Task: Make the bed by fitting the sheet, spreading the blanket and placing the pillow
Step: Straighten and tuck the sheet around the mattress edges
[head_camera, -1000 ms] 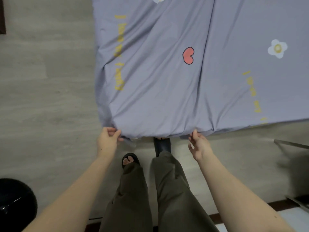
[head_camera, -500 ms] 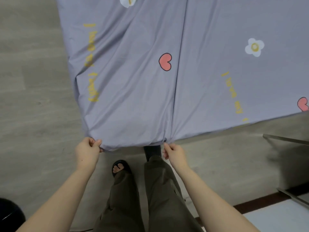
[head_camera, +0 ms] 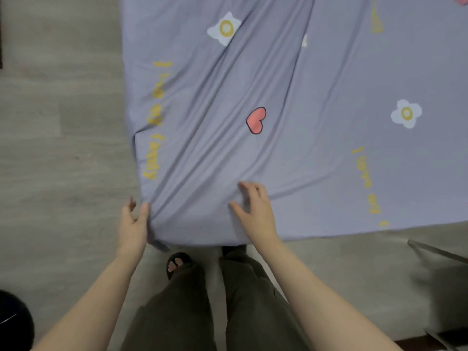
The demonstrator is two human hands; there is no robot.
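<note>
You've let go of the sheet (head_camera: 291, 153) hem; now your right hand (head_camera: 254, 211) rests spread on top, and your left hand (head_camera: 133, 224) is open, touching its corner.

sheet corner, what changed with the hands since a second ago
Both hands let go of the sheet's lower edge. The right hand moved up onto the bed top and lies open on the fabric; the left hand opened beside the corner. The sheet stays over the corner, still creased.
</note>
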